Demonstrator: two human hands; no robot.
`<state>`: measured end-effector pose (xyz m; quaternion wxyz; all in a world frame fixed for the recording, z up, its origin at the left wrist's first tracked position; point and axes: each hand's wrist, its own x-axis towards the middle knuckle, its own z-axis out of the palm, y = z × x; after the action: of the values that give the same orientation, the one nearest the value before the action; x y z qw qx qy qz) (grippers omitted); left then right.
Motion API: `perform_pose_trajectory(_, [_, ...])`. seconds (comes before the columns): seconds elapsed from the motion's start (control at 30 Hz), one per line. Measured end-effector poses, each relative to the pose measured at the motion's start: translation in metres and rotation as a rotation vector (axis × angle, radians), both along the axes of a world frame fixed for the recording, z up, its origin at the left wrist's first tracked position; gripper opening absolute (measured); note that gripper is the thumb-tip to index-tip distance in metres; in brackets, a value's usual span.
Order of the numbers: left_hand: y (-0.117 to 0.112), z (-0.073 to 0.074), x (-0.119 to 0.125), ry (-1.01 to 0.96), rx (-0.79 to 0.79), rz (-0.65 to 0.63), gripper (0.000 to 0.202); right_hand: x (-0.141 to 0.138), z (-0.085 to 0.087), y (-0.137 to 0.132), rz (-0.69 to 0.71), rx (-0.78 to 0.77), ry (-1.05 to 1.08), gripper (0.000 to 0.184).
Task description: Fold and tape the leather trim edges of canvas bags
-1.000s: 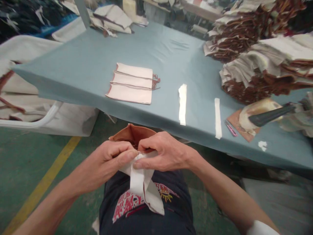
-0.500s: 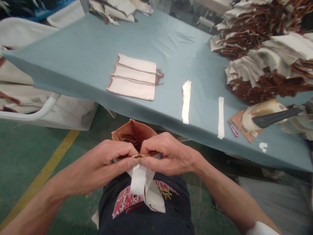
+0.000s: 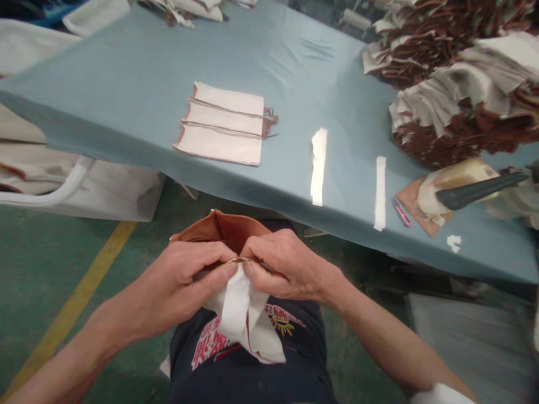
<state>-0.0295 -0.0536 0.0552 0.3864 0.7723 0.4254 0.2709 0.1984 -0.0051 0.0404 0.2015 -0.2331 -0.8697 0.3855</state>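
Note:
A brown leather piece with an off-white backing (image 3: 242, 221), sewn like a pouch or bag, is held close to my body below the table edge. My left hand (image 3: 193, 275) pinches its edge between thumb and index finger. Right beside it my right hand (image 3: 286, 266) pinches the same edge, the thumbs nearly touching. From under the thumbs a white flap (image 3: 236, 311) hangs down over my dark apron. Brown inner folds show behind the knuckles. The part inside my fists is hidden.
On the blue-covered table (image 3: 138, 73) lie a panelled off-white piece (image 3: 223, 126), two white strips (image 3: 319, 168), a pink-handled snipper (image 3: 403, 213) and a glue pot with a black-handled brush (image 3: 480, 191). Stacked brown-and-white pieces (image 3: 455, 112) fill the right. At left stands a white bin (image 3: 122, 191).
The leather piece has opened wider behind my hands, showing more of its brown inside. Both hands still grip the edge, thumbs pressed closer over the white flap. The camera view has shifted slightly.

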Motion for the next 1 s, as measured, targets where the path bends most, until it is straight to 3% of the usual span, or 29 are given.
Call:
perform_pose_trajectory(0.23, [-0.002, 0.001, 0.003, 0.102, 0.089, 0.062, 0.014, 0.002, 0.022, 0.008, -0.035, -0.133, -0.182, 0.008])
perform_pose_trajectory(0.33, [-0.004, -0.003, 0.003, 0.130, 0.184, 0.042, 0.012, -0.002, 0.022, 0.009, -0.057, -0.193, -0.192, 0.008])
perform_pose_trajectory(0.47, [-0.006, -0.013, -0.004, 0.163, 0.417, -0.014, 0.020, -0.007, 0.012, 0.004, -0.154, -0.283, -0.030, 0.004])
perform_pose_trajectory(0.57, [-0.008, -0.022, -0.010, 0.245, 0.547, -0.065, 0.030, -0.009, 0.001, -0.004, -0.212, -0.536, 0.074, 0.002])
perform_pose_trajectory(0.67, [-0.009, -0.031, -0.014, 0.292, 0.583, -0.082, 0.032, -0.012, -0.007, -0.009, -0.219, -0.881, 0.165, 0.008])
perform_pose_trajectory(0.73, [-0.008, -0.036, -0.015, 0.265, 0.578, -0.074, 0.035, -0.013, -0.009, -0.009, -0.198, -1.005, 0.218, 0.015])
perform_pose_trajectory(0.9, [-0.006, -0.041, -0.011, 0.127, 0.465, -0.042, 0.034, -0.015, -0.007, -0.005, -0.216, -1.004, 0.183, 0.015])
perform_pose_trajectory(1.0, [-0.009, -0.033, -0.011, 0.108, 0.376, -0.017, 0.025, -0.010, -0.001, -0.005, -0.222, -0.798, 0.121, 0.007])
